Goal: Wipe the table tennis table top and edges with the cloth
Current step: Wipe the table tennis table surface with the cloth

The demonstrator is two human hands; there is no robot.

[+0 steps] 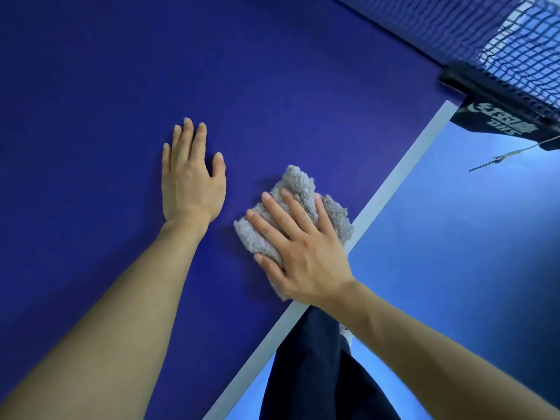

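The blue table (91, 86) fills most of the view, its white edge line (394, 189) running diagonally up toward the net (500, 40); the left hand (189, 180) lies flat on the top, fingers straight, holding nothing; the right hand (306, 253) presses the grey cloth (298, 183) down with a spread, flat grip, just beside the edge line; with no finger curled round it, the cloth could bunch or slip off the edge on an outward stroke.
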